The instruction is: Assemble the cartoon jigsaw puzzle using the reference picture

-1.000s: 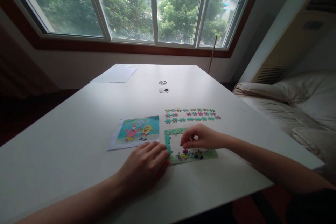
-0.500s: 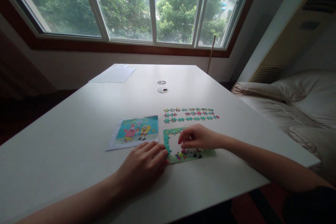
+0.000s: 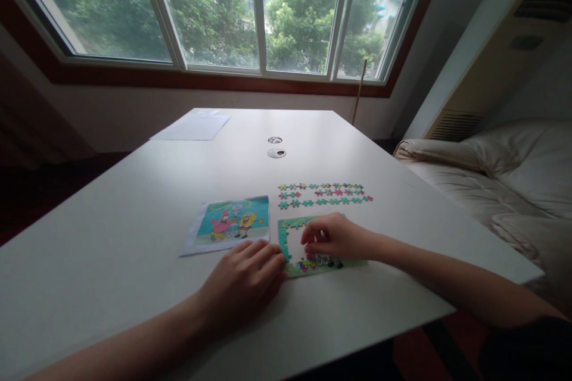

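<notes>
A part-built jigsaw puzzle frame (image 3: 291,227) with a green border lies on the white table (image 3: 134,202) in front of me. My right hand (image 3: 333,237) rests over its middle, fingers pinched together on something I cannot make out. My left hand (image 3: 243,283) lies flat on the table, fingertips touching the frame's lower left corner. A cartoon reference picture (image 3: 232,223) lies just left of the frame. Rows of loose puzzle pieces (image 3: 324,194) sit beyond the frame.
A sheet of paper (image 3: 192,127) lies at the table's far left. Two round cable ports (image 3: 276,147) sit mid-table. A wooden stick (image 3: 358,94) leans by the window. A couch with bedding (image 3: 504,178) stands on the right, close to the table's edge.
My right hand has slid a little to the left over the puzzle frame. My left hand has stayed in place.
</notes>
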`<state>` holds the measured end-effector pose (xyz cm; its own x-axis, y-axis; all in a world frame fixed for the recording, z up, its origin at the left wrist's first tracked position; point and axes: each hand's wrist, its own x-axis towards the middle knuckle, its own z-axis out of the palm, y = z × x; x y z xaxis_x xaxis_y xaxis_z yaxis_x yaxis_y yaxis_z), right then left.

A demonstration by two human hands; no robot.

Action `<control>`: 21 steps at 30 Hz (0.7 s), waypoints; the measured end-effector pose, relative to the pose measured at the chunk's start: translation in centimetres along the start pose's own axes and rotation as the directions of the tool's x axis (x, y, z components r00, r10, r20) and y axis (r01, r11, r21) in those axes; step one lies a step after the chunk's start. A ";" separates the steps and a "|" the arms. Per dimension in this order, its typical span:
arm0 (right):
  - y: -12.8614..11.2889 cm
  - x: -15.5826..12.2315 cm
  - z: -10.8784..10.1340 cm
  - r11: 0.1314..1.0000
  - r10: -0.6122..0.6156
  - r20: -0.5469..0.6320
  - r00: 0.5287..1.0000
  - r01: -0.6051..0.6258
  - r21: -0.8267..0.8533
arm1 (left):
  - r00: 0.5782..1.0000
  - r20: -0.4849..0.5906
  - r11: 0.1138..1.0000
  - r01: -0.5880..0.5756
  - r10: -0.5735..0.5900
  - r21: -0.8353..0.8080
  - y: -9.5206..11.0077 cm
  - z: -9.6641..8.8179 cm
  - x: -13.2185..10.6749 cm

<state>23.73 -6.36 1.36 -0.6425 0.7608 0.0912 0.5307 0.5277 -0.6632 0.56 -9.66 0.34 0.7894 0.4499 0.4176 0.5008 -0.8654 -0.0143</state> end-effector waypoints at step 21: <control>-0.4 -0.2 -0.7 0.989 -0.104 0.084 0.991 0.112 -0.093 | 1.000 -0.012 1.000 -0.006 0.006 0.006 -0.1 0.1 0.0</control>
<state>24.03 -6.49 2.17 -0.7384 0.6673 0.0976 0.5044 0.6425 -0.5769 0.53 -9.58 0.27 0.7882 0.4419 0.4284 0.4982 -0.8667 -0.0227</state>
